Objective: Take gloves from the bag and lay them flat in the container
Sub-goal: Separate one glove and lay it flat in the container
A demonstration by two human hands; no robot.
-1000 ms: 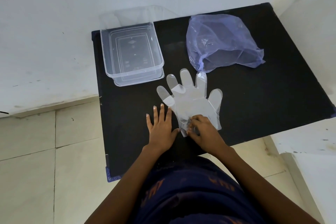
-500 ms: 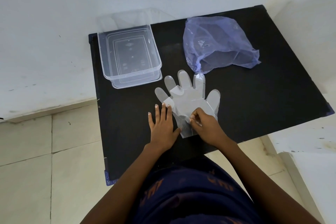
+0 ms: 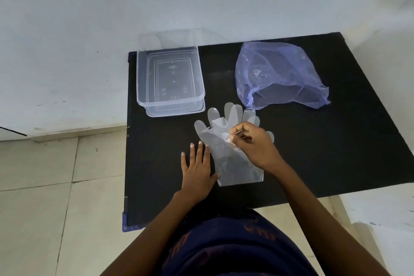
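While the left hand [image 3: 197, 170] lies flat with fingers spread on the black tabletop [image 3: 313, 152], touching the left edge of the clear plastic gloves [image 3: 226, 154] at frame centre, the right hand [image 3: 253, 145] is curled over the gloves, fingertips pinching a thin layer near the palm area. Gloves lie flat, fingers pointing up-frame. Clear empty container [image 3: 170, 80] sits upper left on the tabletop, apparently on its lid. Crumpled blue plastic bag [image 3: 280, 76] upper right, just above the glove fingertips.
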